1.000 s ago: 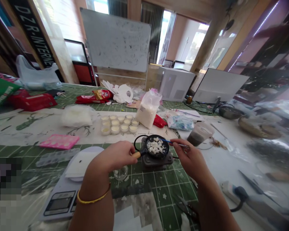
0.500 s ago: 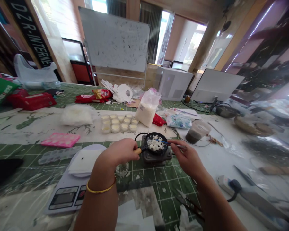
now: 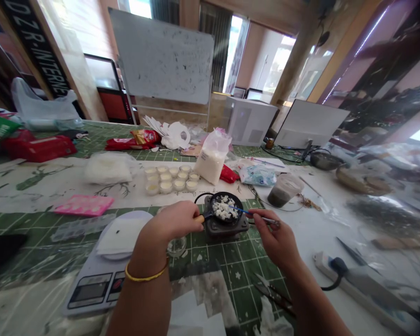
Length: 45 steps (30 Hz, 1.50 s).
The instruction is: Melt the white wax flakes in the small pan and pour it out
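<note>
A small black frying pan [image 3: 240, 215] rests on a dark electric hot plate [image 3: 219, 232], with white crumbly lumps [image 3: 224, 208] inside it. My left hand [image 3: 179, 219] is closed around the pan's wooden handle [image 3: 198, 219]. In my right hand [image 3: 275, 233] is a thin stirring stick [image 3: 243, 211] with a blue end, whose tip reaches into the lumps. Its exact kind I cannot make out. Just below my left hand stands a small clear glass jar [image 3: 177, 246], partly hidden by the wrist.
Several filled glass cups [image 3: 166, 186] and a bag of white granules [image 3: 213, 158] stand beyond the pan. A kitchen scale [image 3: 91, 284] lies at left. Scissors [image 3: 273, 294], a cup of dark liquid [image 3: 283, 191] and a power strip [image 3: 353, 280] are on the right.
My right hand has shifted slightly right and down, with the stick pulled a little toward the pan's right side. My left hand keeps its hold on the handle. The view has turned slightly.
</note>
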Available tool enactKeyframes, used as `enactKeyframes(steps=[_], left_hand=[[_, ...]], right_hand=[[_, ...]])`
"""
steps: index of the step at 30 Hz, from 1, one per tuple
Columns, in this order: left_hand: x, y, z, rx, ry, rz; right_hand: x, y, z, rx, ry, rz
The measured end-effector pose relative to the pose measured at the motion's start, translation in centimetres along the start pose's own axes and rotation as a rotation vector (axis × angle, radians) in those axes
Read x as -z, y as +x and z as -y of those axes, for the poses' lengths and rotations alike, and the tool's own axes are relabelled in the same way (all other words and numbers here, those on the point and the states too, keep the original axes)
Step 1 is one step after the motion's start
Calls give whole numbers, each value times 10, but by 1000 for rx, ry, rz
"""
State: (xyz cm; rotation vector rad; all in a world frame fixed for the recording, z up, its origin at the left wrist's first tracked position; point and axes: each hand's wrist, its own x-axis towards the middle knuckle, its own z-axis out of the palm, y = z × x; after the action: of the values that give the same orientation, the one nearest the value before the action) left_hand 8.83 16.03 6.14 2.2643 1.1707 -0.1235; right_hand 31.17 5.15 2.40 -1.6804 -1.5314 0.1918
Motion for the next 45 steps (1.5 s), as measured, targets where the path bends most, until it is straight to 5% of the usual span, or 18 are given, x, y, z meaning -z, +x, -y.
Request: enactKeyframes(steps=[6, 17, 30, 35, 41, 45], left_hand=[[-1, 2, 3, -8, 23, -4], [0, -1, 3, 14, 6, -44], [1, -1, 10, 18, -25, -17], [2, -3, 7, 39, -62, 3], [-1, 0, 12, 20, -50, -4], [-2, 0, 14, 33, -68, -2]], right_hand=[[-8, 0, 1, 42, -9, 50], [-21, 1, -8, 105, 44, -79], [-18, 7, -16, 68, 5, -14], [-15, 16, -9, 96, 25, -108], [-18, 17, -8, 94, -2, 102], [-5, 11, -5, 112, -47, 7]])
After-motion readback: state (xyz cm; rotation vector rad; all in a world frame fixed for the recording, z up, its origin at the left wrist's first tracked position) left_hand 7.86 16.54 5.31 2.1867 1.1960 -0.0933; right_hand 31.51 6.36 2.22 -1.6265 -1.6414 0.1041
